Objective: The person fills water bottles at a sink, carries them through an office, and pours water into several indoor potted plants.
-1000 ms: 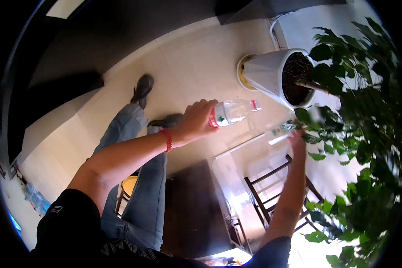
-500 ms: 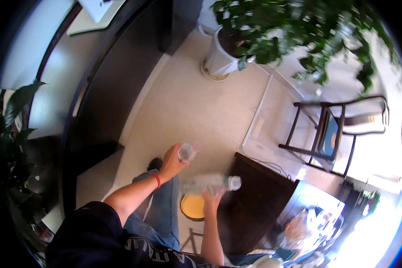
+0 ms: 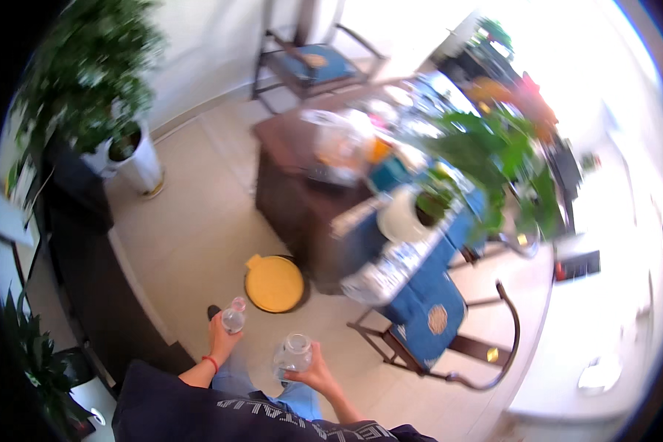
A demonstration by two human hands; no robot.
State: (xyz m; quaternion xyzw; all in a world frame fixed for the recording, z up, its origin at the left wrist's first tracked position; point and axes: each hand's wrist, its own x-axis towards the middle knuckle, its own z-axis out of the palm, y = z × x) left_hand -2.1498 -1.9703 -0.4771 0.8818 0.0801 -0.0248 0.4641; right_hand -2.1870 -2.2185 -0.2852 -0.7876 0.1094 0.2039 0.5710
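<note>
My left hand (image 3: 219, 339) is closed around a small clear cup (image 3: 233, 320). A small pinkish round piece (image 3: 239, 303) shows right beside the cup's rim; I cannot make out whether it is joined to it. In my right hand (image 3: 317, 372) is a clear bottle (image 3: 297, 355), its round top toward me and its body partly hidden by the fingers. The two vessels are apart, both held low in front of my legs. A red band circles my left wrist.
Ahead on the floor lies a round yellow lid-like disc (image 3: 275, 283) on a dark base. A dark wooden table (image 3: 291, 214) holds bags and a potted plant (image 3: 405, 214). Blue-cushioned chairs (image 3: 435, 320) stand right and far. A white planter (image 3: 141, 166) and a dark cabinet (image 3: 99, 287) are left.
My view has swung to the right, bringing the table and chairs to the middle. The bottle, lying sideways before, now points its top up toward me. Both hands keep their hold.
</note>
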